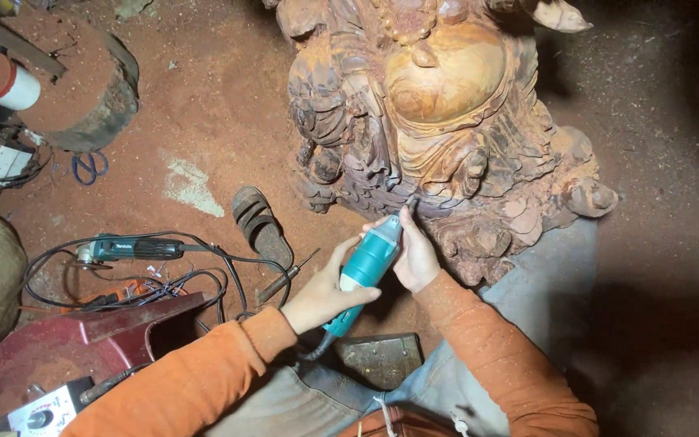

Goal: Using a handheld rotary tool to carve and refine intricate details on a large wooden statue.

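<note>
A large reddish-brown carved wooden statue [446, 121] stands on the dusty floor in front of me. Both hands hold a teal hand-held die grinder [368, 265]. My left hand [325, 293] wraps the rear of its body, near the cable. My right hand [416, 252] grips the front end, guiding the thin bit against the carved folds at the statue's base. Both sleeves are orange.
A second teal power tool [123, 248] lies on the floor at left among black cables. A sandal [262, 226] and a screwdriver [286, 277] lie nearby. A wood stump [82, 89] stands far left, a dark red stool [82, 344] near left.
</note>
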